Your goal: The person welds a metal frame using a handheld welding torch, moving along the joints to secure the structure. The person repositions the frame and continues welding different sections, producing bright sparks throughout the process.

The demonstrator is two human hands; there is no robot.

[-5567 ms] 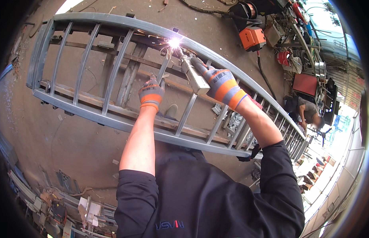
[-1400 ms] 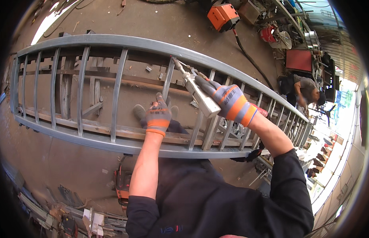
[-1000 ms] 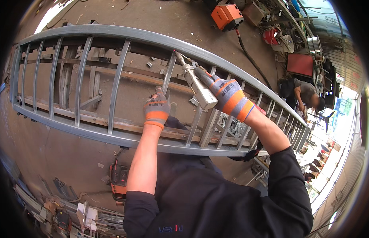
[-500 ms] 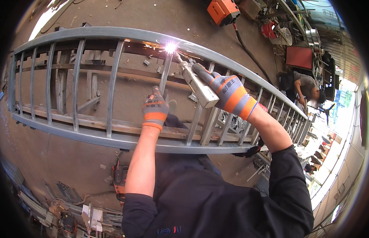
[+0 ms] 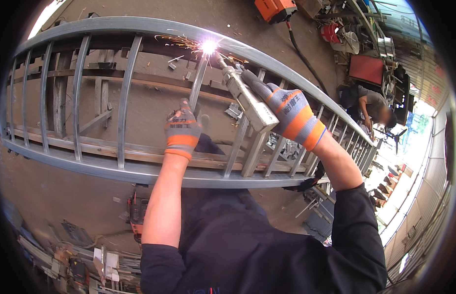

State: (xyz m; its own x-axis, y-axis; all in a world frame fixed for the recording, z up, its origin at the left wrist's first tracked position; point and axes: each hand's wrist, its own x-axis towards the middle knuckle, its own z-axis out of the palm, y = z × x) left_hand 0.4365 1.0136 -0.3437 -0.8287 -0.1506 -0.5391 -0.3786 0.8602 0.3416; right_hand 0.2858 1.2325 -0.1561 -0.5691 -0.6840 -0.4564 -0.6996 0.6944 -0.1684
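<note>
A long metal railing frame (image 5: 154, 27), with two grey rails and crossbars between them, spans the view in front of me. My left hand (image 5: 183, 130), in a grey and orange glove, is closed round the lower part of a square metal bar (image 5: 199, 81). The bar's upper end meets the far rail. In my gloved right hand (image 5: 295, 113) is a pale metal welding gun (image 5: 247, 104), slanting up and left. Its nozzle points at that joint, where a bright white-violet arc (image 5: 208, 47) throws orange sparks. The glare hides the joint itself.
Rusty support beams (image 5: 154, 88) run below the frame. An orange machine (image 5: 274, 10) with a dark hose stands beyond it. Another person (image 5: 370, 105) bends down at the right, near a red-topped box (image 5: 366, 67). Metal scraps and tools (image 5: 81, 264) lie at lower left.
The view has shifted, so the frame sits slightly higher and further left. Both hands keep their holds. The arc still burns at the same joint, with sparks spraying left.
</note>
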